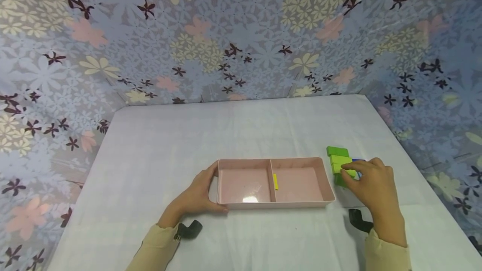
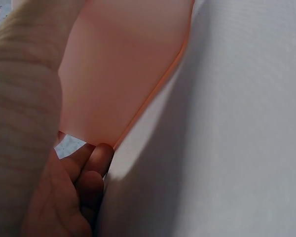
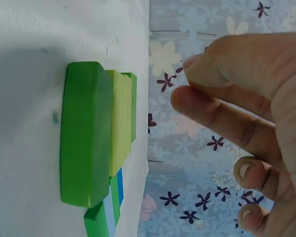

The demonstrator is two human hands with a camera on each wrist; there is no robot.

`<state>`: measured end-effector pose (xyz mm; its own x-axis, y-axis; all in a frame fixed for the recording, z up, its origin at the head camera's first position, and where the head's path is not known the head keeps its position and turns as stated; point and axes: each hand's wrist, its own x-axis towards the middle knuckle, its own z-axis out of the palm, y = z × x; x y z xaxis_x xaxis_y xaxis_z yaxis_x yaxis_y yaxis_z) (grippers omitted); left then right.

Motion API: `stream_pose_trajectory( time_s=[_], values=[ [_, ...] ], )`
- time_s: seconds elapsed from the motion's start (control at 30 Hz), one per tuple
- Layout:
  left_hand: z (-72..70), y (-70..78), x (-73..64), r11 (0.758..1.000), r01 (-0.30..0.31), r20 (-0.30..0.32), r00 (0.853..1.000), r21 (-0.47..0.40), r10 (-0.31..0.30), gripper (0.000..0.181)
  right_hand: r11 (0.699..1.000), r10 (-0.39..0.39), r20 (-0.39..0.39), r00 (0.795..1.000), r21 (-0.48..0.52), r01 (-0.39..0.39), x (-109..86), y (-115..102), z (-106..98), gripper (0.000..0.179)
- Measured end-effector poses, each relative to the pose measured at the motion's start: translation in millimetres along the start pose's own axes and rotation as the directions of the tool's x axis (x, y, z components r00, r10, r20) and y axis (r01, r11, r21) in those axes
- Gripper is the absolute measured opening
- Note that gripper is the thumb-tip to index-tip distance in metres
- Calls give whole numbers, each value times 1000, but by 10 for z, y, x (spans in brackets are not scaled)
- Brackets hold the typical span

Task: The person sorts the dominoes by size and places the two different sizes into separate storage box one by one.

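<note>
A pink box [image 1: 244, 205] with two compartments stands on the table, and my left hand [image 1: 197, 191] grips its left end, thumb at the near corner and fingers at the far one. From the left wrist view, curled fingertips [image 2: 99, 159] press against the pink wall. A small yellow block [image 1: 275, 182] is in the right compartment beside the divider. Right of the box, my right hand [image 1: 374, 183] hovers over a group of blocks, thumb and index finger apart with nothing between them. Those include a dark green block [image 3: 86, 133] and light green blocks [image 3: 118, 123].
A blue block [image 3: 120, 186] and a pale blue one [image 3: 109, 215] lie partly behind the green ones. White cloth covers the table [image 1: 169, 137]. Flowered fabric [image 1: 241, 32] rises along its back and sides.
</note>
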<state>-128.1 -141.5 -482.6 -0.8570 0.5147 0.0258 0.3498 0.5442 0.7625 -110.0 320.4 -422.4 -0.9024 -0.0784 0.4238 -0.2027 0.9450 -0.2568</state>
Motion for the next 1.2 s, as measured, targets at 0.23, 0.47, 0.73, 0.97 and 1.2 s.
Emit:
stream_pose_trajectory(
  time_s=[0.23, 0.47, 0.73, 0.97, 1.2],
  values=[
    [-5, -20, -7, 1000, 19, 11, 1000, 3, -19, 133, 982, 183, 58, 981, -62, -180, -35, 59, -52, 20],
    [-10, -7, -12, 999, 37, 15, 999, 2, -37, 132, 942, 320, 87, 943, -132, -308, -69, 124, -95, 28],
    [-6, -11, -8, 1000, 24, 2, 1000, 1, -24, 132, 899, 433, 179, 884, -161, -407, -68, 139, -107, 34],
    [-5, -11, 2, 1000, 7, 0, 1000, -9, -7, 132, 885, 464, 215, 859, -164, -437, -61, 153, -113, 37],
    [1, -14, 0, 1000, 20, 5, 1000, -15, -20, 132, 846, 533, 254, 807, -191, -498, -85, 199, -100, 40]
  ],
)
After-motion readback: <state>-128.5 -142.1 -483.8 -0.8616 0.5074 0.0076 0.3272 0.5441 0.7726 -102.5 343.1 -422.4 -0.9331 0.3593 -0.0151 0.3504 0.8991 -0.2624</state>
